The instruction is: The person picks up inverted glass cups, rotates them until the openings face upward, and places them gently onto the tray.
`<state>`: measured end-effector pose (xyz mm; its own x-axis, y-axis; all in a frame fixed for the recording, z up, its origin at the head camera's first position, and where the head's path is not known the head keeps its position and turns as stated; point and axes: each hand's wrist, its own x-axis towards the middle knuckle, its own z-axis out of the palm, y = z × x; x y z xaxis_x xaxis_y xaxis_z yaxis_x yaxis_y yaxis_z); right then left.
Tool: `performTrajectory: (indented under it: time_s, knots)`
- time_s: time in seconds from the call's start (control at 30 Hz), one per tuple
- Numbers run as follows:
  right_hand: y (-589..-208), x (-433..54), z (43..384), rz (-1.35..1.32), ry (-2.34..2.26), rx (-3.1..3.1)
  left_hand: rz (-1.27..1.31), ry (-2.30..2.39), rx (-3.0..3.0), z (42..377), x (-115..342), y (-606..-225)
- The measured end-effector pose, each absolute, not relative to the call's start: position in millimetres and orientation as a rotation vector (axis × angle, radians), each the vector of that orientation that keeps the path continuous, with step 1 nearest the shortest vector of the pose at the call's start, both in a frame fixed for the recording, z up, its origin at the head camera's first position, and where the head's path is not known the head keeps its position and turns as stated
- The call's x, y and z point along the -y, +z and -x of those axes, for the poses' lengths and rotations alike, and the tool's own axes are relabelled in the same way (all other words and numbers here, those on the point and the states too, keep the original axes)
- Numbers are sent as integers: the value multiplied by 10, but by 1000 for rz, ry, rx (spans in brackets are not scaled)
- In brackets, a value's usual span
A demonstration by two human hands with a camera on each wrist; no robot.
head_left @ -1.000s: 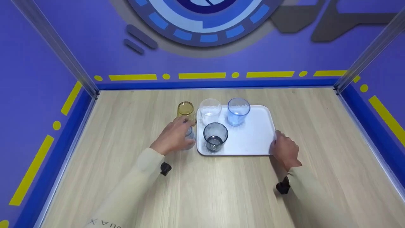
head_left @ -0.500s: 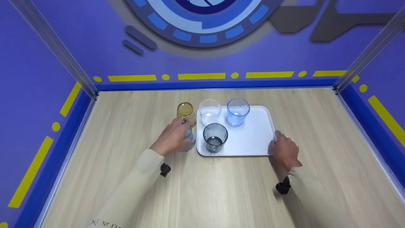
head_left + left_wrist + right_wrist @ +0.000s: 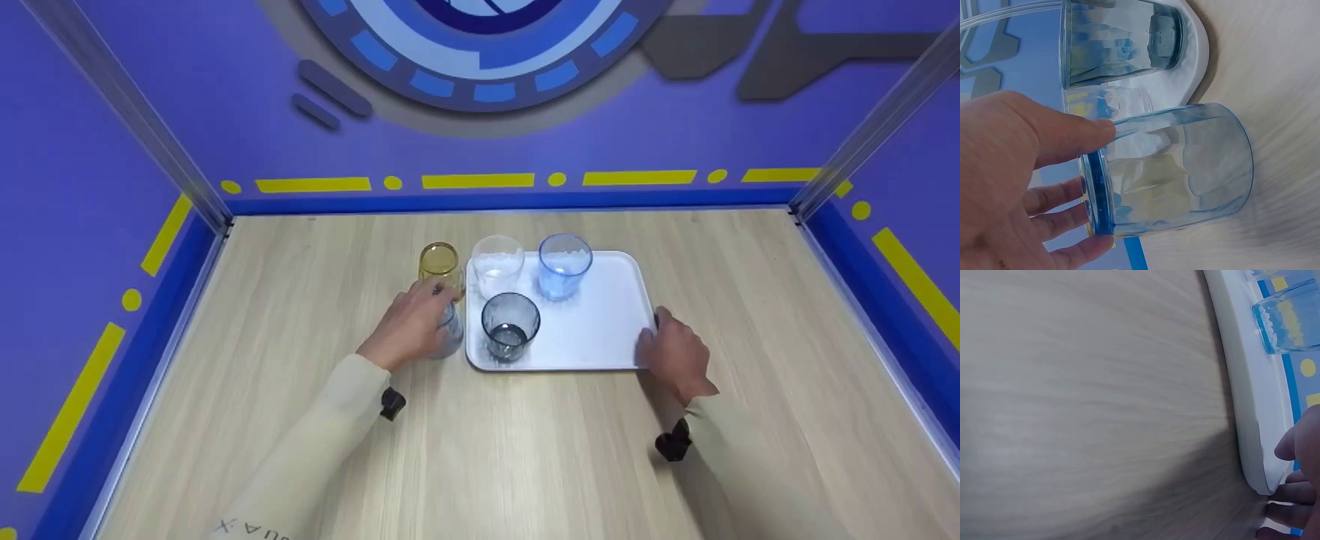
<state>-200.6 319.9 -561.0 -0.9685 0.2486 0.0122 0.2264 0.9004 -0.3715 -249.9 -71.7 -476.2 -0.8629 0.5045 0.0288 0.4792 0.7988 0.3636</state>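
Note:
My left hand (image 3: 409, 322) grips a light blue drinking glass (image 3: 1207, 163) by its thick base, thumb on one side and fingers on the other. That glass stands upside down beside the left edge of a white tray (image 3: 600, 330), its mouth towards the table. Just behind it is an amber glass (image 3: 439, 259), also base up and partly covered by my fingers. My right hand (image 3: 677, 356) holds the tray's right edge; in the right wrist view its thumb lies over the rim (image 3: 1264, 461) and the other fingers are at the outer side.
On the tray's left half, a smoky grey glass (image 3: 510, 330) stands upright in front and a clear glass (image 3: 499, 262) behind it. Right of the clear one is a blue glass (image 3: 564, 270). Purple panels (image 3: 187, 97) border the wooden table (image 3: 517, 457) at back and sides.
My left thumb, spread over the near side of the upturned glass a second ago, has drawn back out of the head view. The glasses and the tray stay in place.

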Motion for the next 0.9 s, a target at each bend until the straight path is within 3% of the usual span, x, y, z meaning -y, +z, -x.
performTrajectory:
  time_s: [0.9]
  knots:
    - [-5566, -3136, 1992, 455, 750, 2923, -732, 451, -2904, 2439, 762, -4589]
